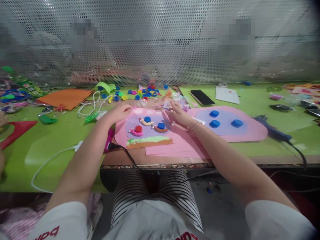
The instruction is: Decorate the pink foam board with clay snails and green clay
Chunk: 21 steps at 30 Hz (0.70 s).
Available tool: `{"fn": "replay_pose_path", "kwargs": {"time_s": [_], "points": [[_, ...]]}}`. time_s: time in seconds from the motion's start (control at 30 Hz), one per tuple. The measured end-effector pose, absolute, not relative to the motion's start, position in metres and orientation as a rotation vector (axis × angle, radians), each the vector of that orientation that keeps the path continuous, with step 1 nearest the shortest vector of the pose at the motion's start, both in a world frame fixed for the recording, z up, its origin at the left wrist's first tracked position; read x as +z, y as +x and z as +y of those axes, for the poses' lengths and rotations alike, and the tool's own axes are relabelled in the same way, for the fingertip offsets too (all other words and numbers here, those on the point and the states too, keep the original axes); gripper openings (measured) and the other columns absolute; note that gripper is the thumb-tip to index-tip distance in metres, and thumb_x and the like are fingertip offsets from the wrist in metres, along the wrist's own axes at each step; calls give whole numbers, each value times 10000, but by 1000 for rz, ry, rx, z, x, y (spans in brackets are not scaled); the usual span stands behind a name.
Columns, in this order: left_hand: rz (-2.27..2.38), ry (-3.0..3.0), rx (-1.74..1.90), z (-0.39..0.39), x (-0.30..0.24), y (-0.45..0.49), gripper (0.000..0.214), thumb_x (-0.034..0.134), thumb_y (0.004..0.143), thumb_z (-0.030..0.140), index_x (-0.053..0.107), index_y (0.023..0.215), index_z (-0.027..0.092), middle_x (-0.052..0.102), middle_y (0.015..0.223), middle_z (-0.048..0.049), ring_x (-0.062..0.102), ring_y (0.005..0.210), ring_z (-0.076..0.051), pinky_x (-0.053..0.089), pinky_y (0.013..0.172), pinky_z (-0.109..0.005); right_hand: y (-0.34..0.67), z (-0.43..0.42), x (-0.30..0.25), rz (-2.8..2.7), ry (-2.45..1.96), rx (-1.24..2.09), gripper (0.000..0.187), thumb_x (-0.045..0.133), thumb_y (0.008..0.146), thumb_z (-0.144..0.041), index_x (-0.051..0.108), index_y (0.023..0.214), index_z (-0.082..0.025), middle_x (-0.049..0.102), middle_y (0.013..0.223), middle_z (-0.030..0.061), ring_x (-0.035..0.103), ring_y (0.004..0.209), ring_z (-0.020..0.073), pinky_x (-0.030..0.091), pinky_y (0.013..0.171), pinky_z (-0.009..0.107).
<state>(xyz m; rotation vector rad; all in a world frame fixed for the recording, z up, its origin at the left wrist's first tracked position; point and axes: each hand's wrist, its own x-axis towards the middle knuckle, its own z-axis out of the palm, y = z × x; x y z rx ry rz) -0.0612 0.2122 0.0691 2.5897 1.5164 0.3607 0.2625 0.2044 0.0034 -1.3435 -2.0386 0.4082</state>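
Note:
A pink paper sheet [120,131] with a lilac oval on it lies in front of me. On it sit three small clay snails with bottle-cap shells: a red cap [138,129], a blue cap [147,119] and another blue cap [161,126]. A green-and-brown clay strip [150,142] runs along its lower edge. My left hand [120,112] rests at the sheet's upper left edge, fingers loosely bent, apparently holding nothing. Over the right side of the sheet, my right hand [178,113] has its fingers apart, beside a small clear-and-purple packet [168,104].
A second pink sheet [257,131] with three blue caps lies to the right, beside a corded blue glue gun [272,129]. Behind are a black phone [202,97], scattered bottle caps [137,97] and orange paper [66,98]. A black cord [128,155] crosses the table's front edge.

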Motion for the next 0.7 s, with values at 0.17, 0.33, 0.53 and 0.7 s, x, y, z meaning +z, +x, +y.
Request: {"fn": "replay_pose_path", "kwargs": {"time_s": [0.17,0.33,0.53,0.7], "points": [[1519,2588,343,214,67,-62,375,366,847,356,640,1041,190,644,1124,-67,575,1026,-209,440,902,-322,271,197,19,-2047,-1432,223,383,378,850,-210,566,1181,-170,569,1197,120,548,1048,232,449,905,390],[1462,2580,326,214,66,-62,386,398,836,413,624,1065,201,634,1134,-57,568,1021,-208,438,890,-320,276,182,37,-2142,-1542,141,190,486,791,-244,653,792,-154,648,798,109,573,779,233,449,745,369],[1474,2612,330,209,70,-61,351,437,800,374,628,1031,190,648,1064,-66,567,968,-217,436,845,-332,279,172,38,-2406,-1553,119,285,579,779,-424,648,860,-160,638,855,113,577,764,238,442,692,348],[1482,2588,317,207,68,-59,342,426,809,388,626,1011,199,659,1011,-61,578,911,-217,442,799,-325,281,188,19,-2448,-1332,-98,291,448,862,-252,611,1080,-147,574,1154,167,455,1132,322,368,940,485]]}}
